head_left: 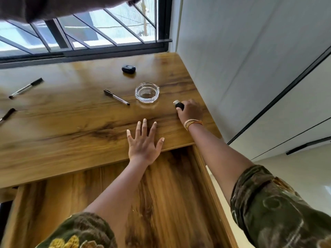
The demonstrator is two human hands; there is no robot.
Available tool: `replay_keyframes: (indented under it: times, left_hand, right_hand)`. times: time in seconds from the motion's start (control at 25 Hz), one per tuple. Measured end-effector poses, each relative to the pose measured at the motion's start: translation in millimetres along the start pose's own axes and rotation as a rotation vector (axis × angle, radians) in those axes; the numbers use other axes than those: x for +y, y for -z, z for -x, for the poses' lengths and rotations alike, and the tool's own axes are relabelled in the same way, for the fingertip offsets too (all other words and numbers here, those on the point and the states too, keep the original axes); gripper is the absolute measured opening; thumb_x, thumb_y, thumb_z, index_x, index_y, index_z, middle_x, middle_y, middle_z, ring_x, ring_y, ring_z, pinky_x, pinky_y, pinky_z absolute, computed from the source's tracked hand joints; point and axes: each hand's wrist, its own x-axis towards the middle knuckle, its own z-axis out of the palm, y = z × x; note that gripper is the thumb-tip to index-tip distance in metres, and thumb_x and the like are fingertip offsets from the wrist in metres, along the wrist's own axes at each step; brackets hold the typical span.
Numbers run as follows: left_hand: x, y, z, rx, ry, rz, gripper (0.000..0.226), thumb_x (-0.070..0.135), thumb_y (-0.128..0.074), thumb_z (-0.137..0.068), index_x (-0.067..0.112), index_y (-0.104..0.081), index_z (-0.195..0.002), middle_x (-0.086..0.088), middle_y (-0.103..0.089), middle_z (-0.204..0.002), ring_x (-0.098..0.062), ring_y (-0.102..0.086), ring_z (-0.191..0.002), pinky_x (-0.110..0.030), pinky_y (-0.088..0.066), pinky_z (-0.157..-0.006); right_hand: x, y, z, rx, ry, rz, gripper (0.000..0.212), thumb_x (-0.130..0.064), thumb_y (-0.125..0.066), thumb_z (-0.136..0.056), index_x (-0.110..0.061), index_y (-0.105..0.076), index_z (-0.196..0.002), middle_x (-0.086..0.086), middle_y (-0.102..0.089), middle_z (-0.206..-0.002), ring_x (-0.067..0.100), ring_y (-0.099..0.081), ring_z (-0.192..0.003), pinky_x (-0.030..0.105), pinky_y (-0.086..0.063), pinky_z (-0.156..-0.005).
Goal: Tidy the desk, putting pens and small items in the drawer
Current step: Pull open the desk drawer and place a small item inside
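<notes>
My right hand (190, 110) grips a small black lighter (179, 105) with a silver top, near the right edge of the wooden desk (71, 136). My left hand (144, 143) lies flat with fingers spread on the desk's front edge. Below it the wooden drawer (170, 194) stands pulled out, and nothing shows on its visible floor. A capped pen (116, 97) lies left of a clear glass ashtray (147, 92). A second pen (26, 88) lies at far left, and a third pen (7, 115) is cut off by the left frame edge. A small black device (128, 69) sits near the window.
A barred window (80, 36) runs along the desk's back edge. A white wall (241, 59) closes the right side. White cabinet panels with black handles (304, 145) stand at right beyond the drawer's side wall (209, 185).
</notes>
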Motion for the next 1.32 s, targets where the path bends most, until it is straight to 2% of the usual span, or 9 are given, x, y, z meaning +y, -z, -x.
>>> replay_keyframes:
  times: [0.16,0.28,0.44,0.52,0.6,0.72,0.84,1.04,1.32]
  left_hand:
    - [-1.1,-1.3,-0.6,-0.001,-0.003,-0.007,0.072,0.067,-0.010,-0.090,0.033,-0.005,-0.154,-0.005,-0.003,-0.163,-0.027,-0.003,-0.150,-0.061,-0.008,-0.115]
    - [-1.5,0.8,-1.6,-0.008,-0.001,-0.001,0.071,0.067,-0.011,-0.091,0.034,-0.005,-0.154,-0.005,-0.002,-0.163,-0.026,-0.002,-0.150,-0.060,-0.006,-0.116]
    - [-3.4,2.6,-2.6,-0.058,-0.022,0.041,0.070,0.065,-0.015,-0.092,0.034,-0.004,-0.154,-0.004,0.002,-0.163,-0.025,0.003,-0.150,-0.060,-0.002,-0.116]
    - [-6.7,6.8,-4.1,-0.108,-0.047,0.091,0.069,0.064,-0.018,-0.094,0.034,-0.002,-0.154,-0.003,0.006,-0.163,-0.023,0.008,-0.150,-0.060,0.002,-0.116]
    - [-13.9,11.1,0.7,-0.184,-0.084,0.114,0.070,0.064,-0.020,-0.094,0.035,0.001,-0.154,0.000,0.012,-0.163,-0.021,0.013,-0.149,-0.058,0.006,-0.117]
    - [-27.6,11.2,27.8,-0.204,-0.135,0.101,0.073,0.066,-0.023,-0.093,0.036,0.005,-0.153,0.004,0.016,-0.162,-0.019,0.017,-0.149,-0.055,0.007,-0.118]
    - [-34.2,8.1,51.3,-0.180,-0.166,0.084,0.075,0.064,-0.026,-0.094,0.036,0.010,-0.153,0.005,0.020,-0.161,-0.020,0.020,-0.148,-0.055,0.008,-0.118]
    - [-37.0,3.1,56.0,-0.223,-0.194,-0.012,0.101,0.061,-0.050,-0.087,0.032,0.023,-0.149,0.002,0.030,-0.158,-0.026,0.025,-0.146,-0.060,0.007,-0.116]
    - [-35.5,5.8,54.3,-0.284,-0.192,-0.077,0.122,0.052,-0.068,-0.077,0.029,0.030,-0.147,-0.002,0.033,-0.157,-0.032,0.027,-0.145,-0.063,0.008,-0.114]
  right_hand:
    - [4.0,6.1,-5.5,-0.071,-0.124,-0.187,0.039,-0.036,-0.075,-0.071,-0.012,-0.071,-0.102,0.009,-0.069,-0.105,0.027,-0.064,-0.097,0.031,-0.052,-0.081]
    - [1.6,10.2,13.5,-0.075,-0.164,-0.265,0.045,-0.035,-0.080,-0.063,-0.012,-0.069,-0.100,0.007,-0.070,-0.101,0.023,-0.065,-0.093,0.035,-0.057,-0.079]
    - [-9.9,23.7,66.3,-0.019,-0.319,-0.581,0.041,-0.031,-0.079,-0.060,-0.015,-0.065,-0.095,0.003,-0.069,-0.097,0.018,-0.065,-0.089,0.033,-0.057,-0.080]
    - [-13.6,31.7,104.5,-0.005,-0.426,-0.798,0.035,-0.030,-0.077,-0.062,-0.019,-0.066,-0.093,-0.001,-0.071,-0.091,0.017,-0.069,-0.081,0.036,-0.060,-0.076]
    - [-16.2,29.5,153.5,0.049,-0.471,-0.876,0.029,-0.030,-0.077,-0.066,-0.023,-0.064,-0.091,-0.004,-0.069,-0.089,0.015,-0.068,-0.081,0.032,-0.059,-0.072]
    - [-17.4,7.2,219.9,0.139,-0.524,-0.787,0.026,-0.030,-0.076,-0.072,-0.019,-0.065,-0.094,-0.004,-0.066,-0.091,0.014,-0.064,-0.086,0.023,-0.050,-0.074]
    - [-7.1,-25.1,247.0,0.054,-0.570,-0.646,0.034,-0.034,-0.075,-0.076,-0.015,-0.068,-0.103,0.002,-0.067,-0.100,0.018,-0.063,-0.093,0.032,-0.056,-0.081]
    - [14.8,-54.9,242.1,-0.106,-0.626,-0.511,0.042,-0.026,-0.073,-0.082,-0.015,-0.065,-0.121,0.005,-0.066,-0.116,0.025,-0.061,-0.108,0.039,-0.053,-0.094]
    - [1.7,-70.9,214.8,-0.107,-0.583,-0.444,0.039,-0.023,-0.073,-0.081,-0.015,-0.067,-0.119,0.008,-0.063,-0.120,0.028,-0.061,-0.108,0.035,-0.051,-0.089]
